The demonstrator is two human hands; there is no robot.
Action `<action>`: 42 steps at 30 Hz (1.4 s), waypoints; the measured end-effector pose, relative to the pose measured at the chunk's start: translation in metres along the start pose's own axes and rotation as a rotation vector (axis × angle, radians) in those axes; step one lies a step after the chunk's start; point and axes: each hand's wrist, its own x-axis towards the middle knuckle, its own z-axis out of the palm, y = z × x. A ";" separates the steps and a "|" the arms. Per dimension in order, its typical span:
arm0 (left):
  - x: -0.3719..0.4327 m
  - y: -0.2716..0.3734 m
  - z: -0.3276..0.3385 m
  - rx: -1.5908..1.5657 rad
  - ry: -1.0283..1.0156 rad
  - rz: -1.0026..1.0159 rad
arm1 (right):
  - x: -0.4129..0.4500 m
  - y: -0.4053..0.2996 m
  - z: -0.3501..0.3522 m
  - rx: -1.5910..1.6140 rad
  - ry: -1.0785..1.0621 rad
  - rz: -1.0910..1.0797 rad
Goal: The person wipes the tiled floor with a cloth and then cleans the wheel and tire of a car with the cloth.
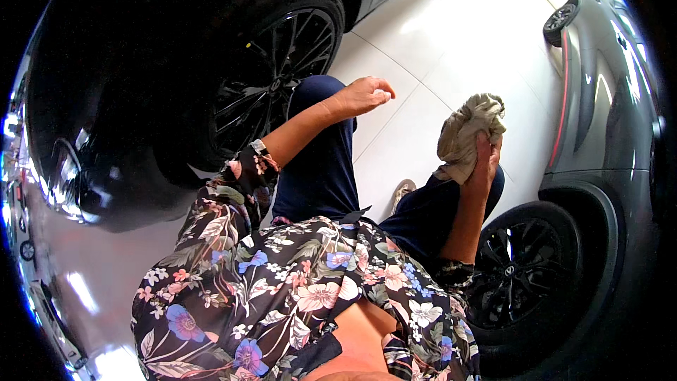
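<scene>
My left hand (367, 96) is raised over my left knee, its fingers loosely curled and a little apart, with nothing seen in it. Close beyond it, to the left, is a black multi-spoke alloy wheel (276, 84) of a dark car. A crumpled beige cloth (472, 129) is bunched in my right hand (487, 161), which is above my right knee. The cloth hides part of the fingers. Both hands are apart from the wheels.
A dark car's body (106, 90) stands on the left. On the right is a grey car (608, 132) with a black alloy wheel (510, 270) near my right elbow. Between the cars lies a glossy white tiled floor (423, 53). A patterned shoe (403, 190) shows between my legs.
</scene>
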 end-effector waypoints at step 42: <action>0.027 0.175 0.028 0.481 0.715 0.828 | 0.111 0.282 0.207 -0.468 -0.347 0.104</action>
